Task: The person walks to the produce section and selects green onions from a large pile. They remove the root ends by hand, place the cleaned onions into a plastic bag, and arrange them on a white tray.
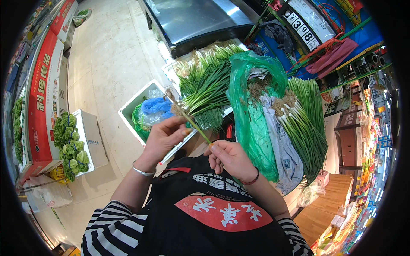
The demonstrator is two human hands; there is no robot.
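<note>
One thin green onion point(197, 128), with a brown root end, slants between my two hands. My right hand point(232, 158) pinches its green end between thumb and fingers, in front of my black apron point(166, 204). Beside the stalk's middle, the fingers of my left hand point(168, 136) are bent close to it; whether they grip it is unclear. Beyond my hands lies a pile of green onions point(208, 83), roots and white ends showing. More green onions point(299, 128) rest at the right on newspaper point(282, 153), next to an opened green plastic bag point(256, 128).
A white foam box point(128, 110) at the left holds a blue plastic bag point(156, 106) and clear plastic. Ahead stands a metal-topped counter point(198, 22). Leafy lettuce point(72, 144) fills another foam box point(93, 140) farther left. A price sign point(304, 28) hangs upper right.
</note>
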